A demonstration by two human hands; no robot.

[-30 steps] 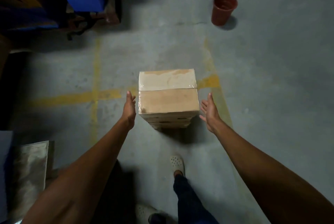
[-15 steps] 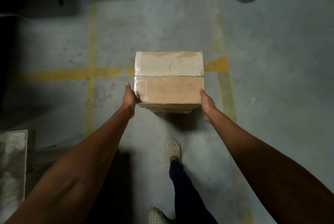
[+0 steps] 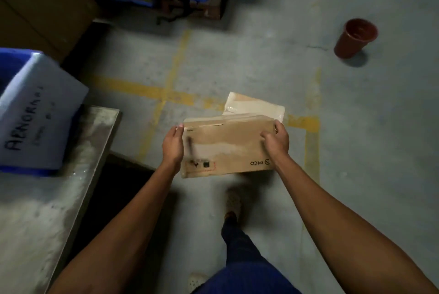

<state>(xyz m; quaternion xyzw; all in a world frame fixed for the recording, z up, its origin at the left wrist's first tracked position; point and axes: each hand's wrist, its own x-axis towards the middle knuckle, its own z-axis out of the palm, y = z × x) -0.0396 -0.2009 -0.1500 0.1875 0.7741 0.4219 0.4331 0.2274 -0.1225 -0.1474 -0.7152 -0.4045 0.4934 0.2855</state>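
One cardboard box (image 3: 225,149) is in hand, carried between two hands above the concrete floor (image 3: 237,68). It is tilted, so its brown printed face turns toward the camera and its pale, film-wrapped face points away.

- Left hand (image 3: 173,145): grip wide. The fingers lie straight along the left end of the box and press against it.
- Right hand (image 3: 276,140): grip closed on the box. The fingers curl over the upper right corner.

The box hangs over the painted yellow lines (image 3: 152,90), which cross on the floor below and beyond it. A printed logo and handling marks are visible along the lower edge of the brown face.

Other items, counted:

- One red-brown flower pot (image 3: 355,38) stands on the floor, well apart from the box, far right.
- One blue bin (image 3: 35,113) with a white hand-lettered label rests on a metal surface (image 3: 59,187) at the left.
- One large brown carton (image 3: 40,1) sits at the upper left.
- Two light shoes (image 3: 234,201) are visible below the box. One is forward and blurred, the other is at the bottom edge.
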